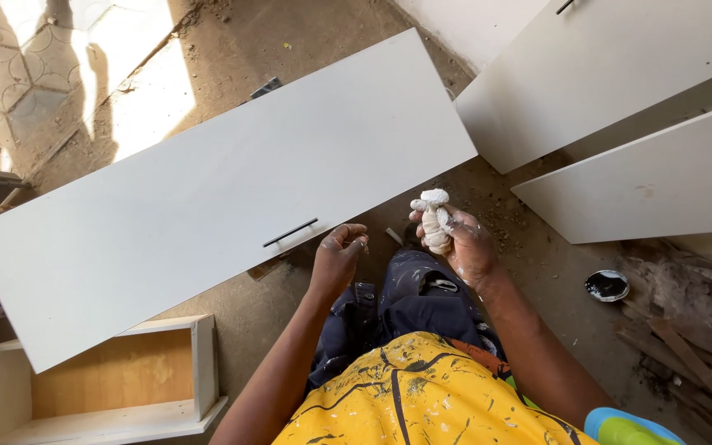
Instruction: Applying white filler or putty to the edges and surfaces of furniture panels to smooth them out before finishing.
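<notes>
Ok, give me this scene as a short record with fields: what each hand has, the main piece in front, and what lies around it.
left hand: left hand, fingers curled near the panel's lower edge; whether they pinch anything cannot be told
right hand: right hand grips a white, paint-soaked rag
main piece: long white panel with a black handle, lying over the dirt floor
right side: two more white panels, a small dark tin, wood scraps
lower left: open wooden drawer box
</notes>
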